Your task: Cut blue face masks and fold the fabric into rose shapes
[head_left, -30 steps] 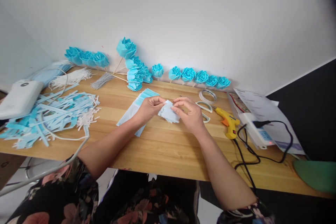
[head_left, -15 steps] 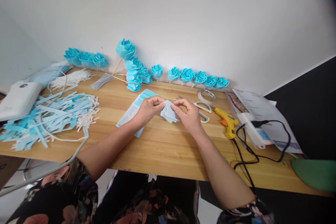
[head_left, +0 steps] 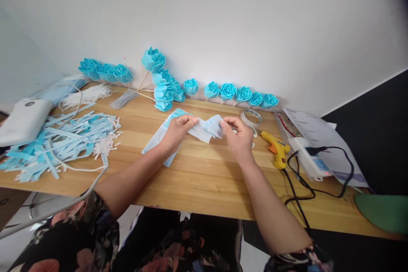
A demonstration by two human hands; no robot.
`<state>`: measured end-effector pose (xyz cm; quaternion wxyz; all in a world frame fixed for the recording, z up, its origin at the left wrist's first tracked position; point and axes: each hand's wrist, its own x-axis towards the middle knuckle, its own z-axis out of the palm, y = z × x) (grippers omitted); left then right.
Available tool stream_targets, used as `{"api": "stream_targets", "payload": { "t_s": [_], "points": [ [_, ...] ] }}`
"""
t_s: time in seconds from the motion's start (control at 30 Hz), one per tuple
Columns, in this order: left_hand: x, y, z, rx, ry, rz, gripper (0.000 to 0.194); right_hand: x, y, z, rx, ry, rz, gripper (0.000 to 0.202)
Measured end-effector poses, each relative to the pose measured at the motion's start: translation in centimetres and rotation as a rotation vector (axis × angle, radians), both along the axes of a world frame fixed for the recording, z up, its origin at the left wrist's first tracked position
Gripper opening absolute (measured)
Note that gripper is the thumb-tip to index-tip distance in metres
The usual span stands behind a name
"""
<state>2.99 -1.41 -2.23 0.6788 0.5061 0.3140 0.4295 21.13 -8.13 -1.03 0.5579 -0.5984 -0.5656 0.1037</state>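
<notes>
The pale nonwoven fabric pieces [head_left: 214,126] are between the hands, above the middle of the wooden tabletop [head_left: 204,187]. The left hand [head_left: 178,131] pinches the left end between thumb and forefinger; the right hand [head_left: 239,138] grips the right end likewise, its other fingers curled. Whether the 2 ends belong to joined or merely overlapping layers cannot be told.

Handling, as judged: such thin material creases easily, so a light pinch at the edges and gentle separation of layers is advisable. Wrists should stay clear of the fabric strips [head_left: 156,139] beside the left hand.

Surface: at left, a heap of blue and white offcuts [head_left: 66,140] lies near a white device [head_left: 25,120]. Behind it are white cords [head_left: 87,94] and a bundle of grey wires [head_left: 123,99]. At right, a tape roll [head_left: 259,114] lies near scissors [head_left: 254,131], mostly hidden by the right hand. A yellow glue gun [head_left: 276,149] lies near a power strip [head_left: 310,159] showing a red light; loose cords there present a snag risk.

Room: blue fabric flowers [head_left: 227,91] stand along a plain pale wall [head_left: 204,21], 5 of them in the right-hand row.
</notes>
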Motion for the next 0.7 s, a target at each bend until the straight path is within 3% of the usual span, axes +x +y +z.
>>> {"api": "stream_targets", "payload": {
  "t_s": [0.07,0.13,0.2,0.27,0.43,0.7],
  "points": [
    [0.0,0.2,-0.2,-0.04,-0.015,0.032,0.037,0.3,-0.2,0.2,-0.01,0.081,0.046,0.016],
    [0.0,0.3,-0.1,-0.047,-0.015,0.048,0.036,0.3,-0.6,0.3,-0.073,0.123,0.185,0.018],
    [0.0,0.1,0.1,-0.034,-0.001,0.047,0.035,0.0,-0.8,0.4,-0.151,0.097,0.334,0.018],
    [0.0,-0.2,0.4,-0.013,0.026,0.03,0.033,-0.4,-0.8,0.2,-0.178,0.002,0.393,0.015],
    [0.0,-0.7,0.9,0.047,0.067,-0.057,0.031,-0.7,-0.3,-0.2,-0.092,-0.205,0.251,0.011],
    [0.1,-0.6,0.7,0.083,0.041,-0.111,0.033,-0.5,-0.1,-0.5,-0.066,-0.274,0.159,0.013]
  ]
}}
